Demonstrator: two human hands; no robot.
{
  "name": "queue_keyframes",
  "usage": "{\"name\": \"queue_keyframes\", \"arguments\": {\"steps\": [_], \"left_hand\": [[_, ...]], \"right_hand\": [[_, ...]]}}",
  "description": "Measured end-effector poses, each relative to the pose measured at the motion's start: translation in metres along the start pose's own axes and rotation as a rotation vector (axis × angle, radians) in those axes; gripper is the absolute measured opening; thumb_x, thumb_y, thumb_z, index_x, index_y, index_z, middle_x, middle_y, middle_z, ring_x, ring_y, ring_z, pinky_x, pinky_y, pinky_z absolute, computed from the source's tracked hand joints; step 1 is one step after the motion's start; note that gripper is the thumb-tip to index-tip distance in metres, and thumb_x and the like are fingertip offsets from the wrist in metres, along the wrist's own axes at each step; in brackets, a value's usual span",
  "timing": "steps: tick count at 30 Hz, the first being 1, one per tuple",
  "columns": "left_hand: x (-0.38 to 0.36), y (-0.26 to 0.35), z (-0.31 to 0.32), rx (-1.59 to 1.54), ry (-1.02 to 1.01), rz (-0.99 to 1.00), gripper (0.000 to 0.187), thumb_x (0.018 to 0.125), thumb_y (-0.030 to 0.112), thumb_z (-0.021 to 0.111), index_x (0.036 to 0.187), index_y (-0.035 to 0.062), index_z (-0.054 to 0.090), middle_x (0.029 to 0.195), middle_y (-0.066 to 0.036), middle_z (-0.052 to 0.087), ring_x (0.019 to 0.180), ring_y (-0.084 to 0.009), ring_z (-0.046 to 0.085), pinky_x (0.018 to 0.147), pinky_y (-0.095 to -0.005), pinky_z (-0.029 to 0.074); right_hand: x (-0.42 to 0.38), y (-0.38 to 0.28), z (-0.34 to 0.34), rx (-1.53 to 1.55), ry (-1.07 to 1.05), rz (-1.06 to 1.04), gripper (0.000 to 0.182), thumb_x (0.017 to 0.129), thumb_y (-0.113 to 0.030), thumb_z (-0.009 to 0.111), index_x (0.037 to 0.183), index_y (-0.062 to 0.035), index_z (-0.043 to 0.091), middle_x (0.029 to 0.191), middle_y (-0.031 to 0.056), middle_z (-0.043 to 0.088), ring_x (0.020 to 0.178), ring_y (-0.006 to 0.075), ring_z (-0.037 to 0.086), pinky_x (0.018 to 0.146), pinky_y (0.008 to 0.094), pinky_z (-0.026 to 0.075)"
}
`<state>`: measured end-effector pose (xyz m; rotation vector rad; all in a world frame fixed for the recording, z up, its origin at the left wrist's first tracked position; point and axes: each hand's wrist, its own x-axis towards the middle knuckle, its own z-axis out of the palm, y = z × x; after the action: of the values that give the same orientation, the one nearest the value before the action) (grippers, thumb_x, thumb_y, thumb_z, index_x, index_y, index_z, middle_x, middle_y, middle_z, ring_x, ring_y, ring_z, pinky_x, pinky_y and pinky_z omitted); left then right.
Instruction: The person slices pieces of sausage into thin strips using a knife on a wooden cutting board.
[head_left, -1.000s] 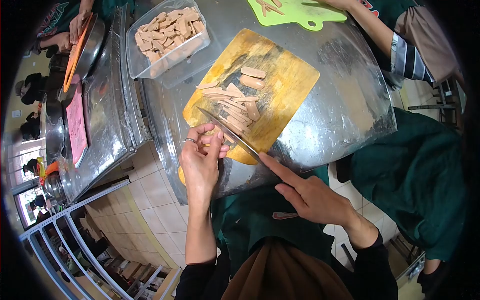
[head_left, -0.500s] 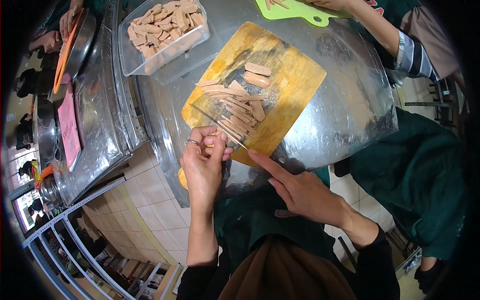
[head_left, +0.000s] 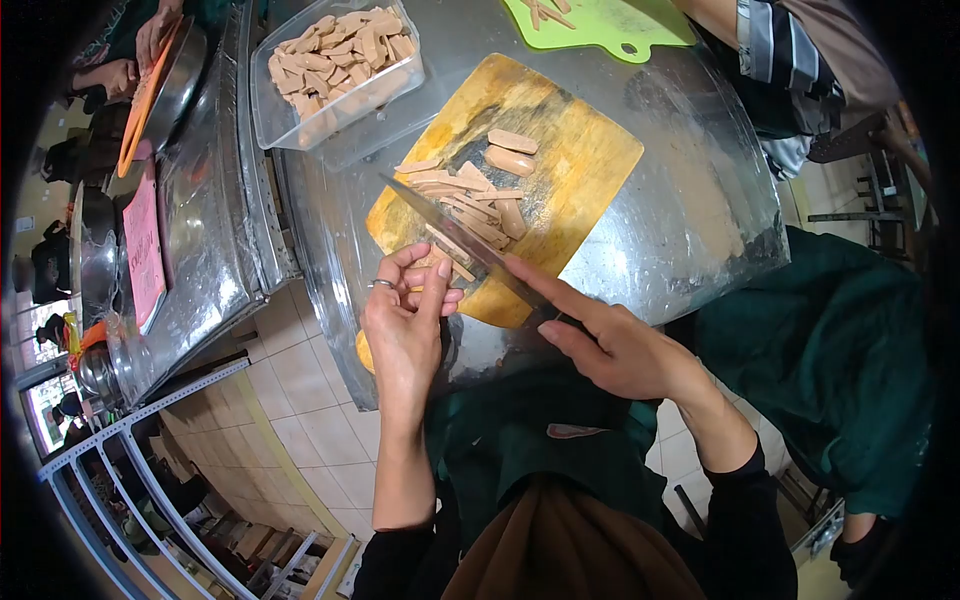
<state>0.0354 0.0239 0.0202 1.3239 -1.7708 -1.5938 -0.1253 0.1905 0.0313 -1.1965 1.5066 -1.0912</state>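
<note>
My right hand (head_left: 625, 350) grips a knife (head_left: 455, 232), its forefinger stretched along the spine. The blade slants across the lower left part of a worn wooden cutting board (head_left: 590, 150), above cut strips. My left hand (head_left: 405, 315), with a ring on one finger, is curled at the board's near left edge, thumb and fingertips on a sausage piece (head_left: 458, 268) partly hidden by them. Beyond the blade lies a pile of sausage strips (head_left: 480, 215). Two larger sausage pieces (head_left: 511, 158) rest farther up the board.
A clear plastic tub (head_left: 290, 120) of sausage pieces stands at the back left of the metal table (head_left: 690, 200). A green cutting board (head_left: 590, 30) lies at the back. Co-workers' hands (head_left: 110, 78) hold an orange board at far left; another person stands right.
The knife has moved to the right, away from my left fingers, its blade now showing broader. My left hand stays nearly in place. The co-worker's hand has left the green board.
</note>
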Motion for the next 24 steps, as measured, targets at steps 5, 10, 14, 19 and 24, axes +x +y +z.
{"name": "queue_keyframes", "arguments": {"steps": [5,10,14,19,24], "left_hand": [[-0.011,0.009,0.004,0.266,0.105,0.199,0.025,0.099,0.010,0.070,0.121,-0.0018,0.066,0.103,-0.011,0.070,0.087,-0.0148,0.070,0.073,-0.0288,0.056],[0.030,0.028,-0.007,0.446,0.089,0.478,0.019,0.097,0.011,0.069,0.112,-0.0004,0.071,0.106,-0.016,0.070,0.092,-0.0276,0.072,0.085,-0.0382,0.055],[0.080,0.051,0.001,0.597,-0.129,0.569,0.023,0.094,0.017,0.074,0.111,0.0012,0.071,0.099,-0.015,0.071,0.094,-0.0275,0.072,0.087,-0.0389,0.054],[0.109,0.077,0.015,0.997,-0.397,0.509,0.030,0.089,0.022,0.081,0.107,0.0000,0.071,0.091,-0.012,0.076,0.091,-0.0240,0.073,0.085,-0.0371,0.054],[0.117,0.089,0.018,1.061,-0.513,0.450,0.028,0.085,0.021,0.084,0.094,0.0014,0.066,0.082,-0.009,0.073,0.080,-0.0195,0.069,0.079,-0.0369,0.054]], "right_hand": [[-0.017,-0.014,-0.018,0.182,-0.005,0.165,0.067,0.106,-0.005,0.049,0.165,-0.0231,0.026,0.136,0.0173,0.062,0.080,0.0223,0.060,0.068,0.0339,0.051],[-0.035,-0.027,-0.033,0.352,0.046,0.360,0.066,0.106,-0.004,0.048,0.166,-0.0232,0.026,0.138,0.0138,0.059,0.069,0.0135,0.053,0.060,0.0276,0.049],[-0.045,-0.030,-0.038,0.419,0.102,0.428,0.066,0.106,-0.003,0.047,0.166,-0.0232,0.026,0.139,0.0110,0.057,0.060,0.0065,0.047,0.053,0.0226,0.047],[-0.053,-0.025,-0.032,0.371,0.155,0.348,0.066,0.106,-0.003,0.048,0.166,-0.0231,0.028,0.135,0.0120,0.059,0.056,0.0057,0.044,0.052,0.0227,0.047],[-0.055,-0.017,-0.030,0.271,0.138,0.288,0.067,0.104,-0.001,0.051,0.165,-0.0170,0.029,0.149,0.0193,0.053,0.076,0.0169,0.061,0.075,0.0301,0.055]]}}
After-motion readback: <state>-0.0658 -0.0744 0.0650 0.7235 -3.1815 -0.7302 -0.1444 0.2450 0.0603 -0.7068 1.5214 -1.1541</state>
